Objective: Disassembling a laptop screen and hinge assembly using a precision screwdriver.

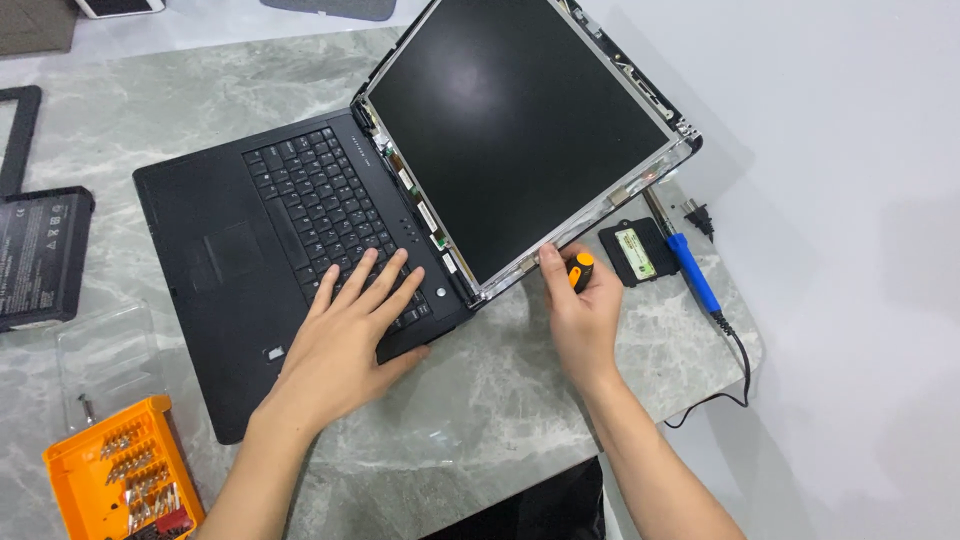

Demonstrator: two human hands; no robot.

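Note:
A black laptop (230,260) lies open on a grey marble table (480,400). Its screen (510,120) has the front bezel off, so the metal frame shows around the dark panel. My left hand (350,335) rests flat on the right part of the keyboard, fingers spread. My right hand (580,310) is closed around a small screwdriver with an orange and black handle (581,268), held at the lower right corner of the screen frame. The tip of the screwdriver is hidden by my fingers.
A blue-handled soldering iron (692,270) with a black cord lies by the table's right edge, beside a small black module (638,252). An orange bit case (125,485) sits front left, with a clear lid (105,355) above it. A black battery pack (40,255) lies at the left.

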